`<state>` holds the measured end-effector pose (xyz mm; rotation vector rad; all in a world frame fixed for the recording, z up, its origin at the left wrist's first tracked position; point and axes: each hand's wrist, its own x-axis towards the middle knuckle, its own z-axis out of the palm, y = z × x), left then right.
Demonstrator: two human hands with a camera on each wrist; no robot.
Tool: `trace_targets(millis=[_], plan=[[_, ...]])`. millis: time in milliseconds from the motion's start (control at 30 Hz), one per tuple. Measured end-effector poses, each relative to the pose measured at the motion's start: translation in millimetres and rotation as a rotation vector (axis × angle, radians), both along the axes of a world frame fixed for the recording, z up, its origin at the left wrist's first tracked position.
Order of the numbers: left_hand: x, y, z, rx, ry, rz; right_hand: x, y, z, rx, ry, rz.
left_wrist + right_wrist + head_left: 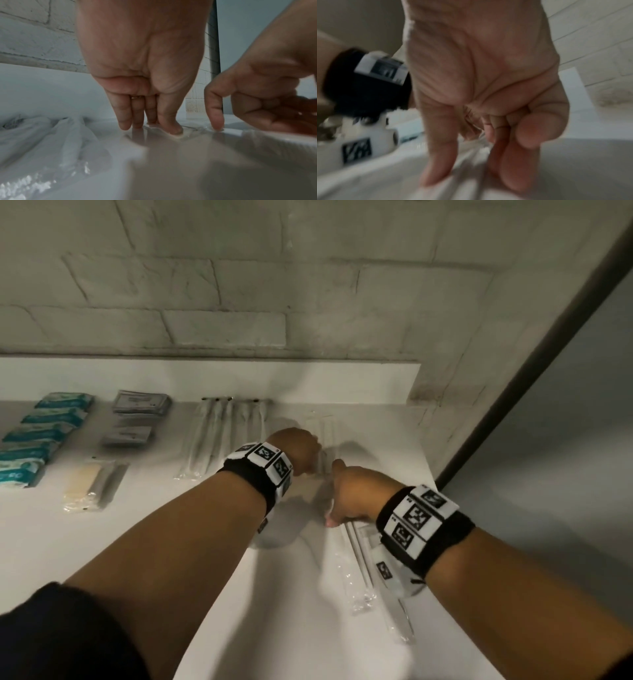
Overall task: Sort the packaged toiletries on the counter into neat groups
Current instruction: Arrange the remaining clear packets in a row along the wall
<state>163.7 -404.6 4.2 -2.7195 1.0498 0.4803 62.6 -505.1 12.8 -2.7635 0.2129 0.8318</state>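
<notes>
My left hand (303, 451) reaches down near the counter's back right, fingers straight. In the left wrist view its fingertips (126, 126) and thumb press a thin clear packet (191, 132) flat on the white counter (171, 542). My right hand (346, 494) is just to the right; its index finger (216, 124) touches the same packet and the other fingers are curled. In the blurred right wrist view crinkled clear film (471, 121) sits inside those curled fingers. Long clear-wrapped packets (356, 577) trail back under my right wrist.
Sorted groups lie along the left: teal packets (37, 436), grey sachets (137, 416), a beige item in clear wrap (89, 484), and a row of clear-wrapped sticks (219, 436). A white packet (323, 422) lies by the backsplash. The counter ends at the right, by a dark frame (513, 395).
</notes>
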Motion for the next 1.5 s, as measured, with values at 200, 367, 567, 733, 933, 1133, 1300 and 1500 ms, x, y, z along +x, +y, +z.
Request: trace_targets(millis=[200, 367, 567, 733, 933, 1133, 1300, 1500], plan=[[-3, 3, 1, -0.029, -0.025, -0.018, 13, -21, -7, 0.320, 0.078, -0.271], [5, 7, -3, -0.069, 0.029, 0.022, 35, -60, 18, 0.264, -0.262, -0.302], [5, -4, -4, -0.219, -0.011, 0.056, 28, -79, 15, -0.116, -0.237, 0.071], [1, -24, -14, -0.106, -0.008, 0.044, 30, -77, -1, -0.171, -0.154, 0.163], [-7, -32, -18, -0.151, -0.039, 0.102, 48, -69, -5, -0.166, -0.149, 0.123], [-7, -32, -23, -0.166, -0.045, 0.140, 56, -67, -11, -0.164, -0.157, 0.080], [-6, -32, -23, -0.169, -0.064, 0.147, 50, -71, -11, -0.017, -0.257, 0.000], [0, -33, -25, -0.094, -0.020, 0.067, 9, -42, 4, -0.063, -0.258, 0.033]])
